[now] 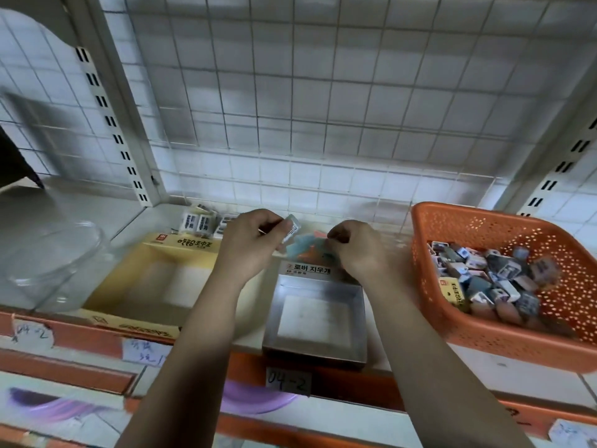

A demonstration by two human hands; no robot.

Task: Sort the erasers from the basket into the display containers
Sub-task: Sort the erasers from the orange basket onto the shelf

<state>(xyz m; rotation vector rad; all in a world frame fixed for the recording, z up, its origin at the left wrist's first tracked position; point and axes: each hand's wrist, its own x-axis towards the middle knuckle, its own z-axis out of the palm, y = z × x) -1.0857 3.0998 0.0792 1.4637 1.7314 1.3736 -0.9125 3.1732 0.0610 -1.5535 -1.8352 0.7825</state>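
An orange basket (504, 337) at the right of the shelf holds several wrapped erasers (491, 279). A yellow display box (129, 286) stands left of centre, and a grey display box (315, 354) stands in the middle; both show bare bottoms. My left hand (248, 250) pinches a small pale eraser (290, 229) above the back of the grey box. My right hand (358, 247) is beside it with curled fingers; what it holds is hidden. The grey box's upright back card (307, 250) shows blue and orange print between my hands.
A clear glass bowl (48, 263) sits at the far left of the shelf. Several white boxed erasers (200, 223) lie behind the yellow box. A wire grid panel (323, 108) backs the shelf. Lower shelves with handwritten labels run below the front edge.
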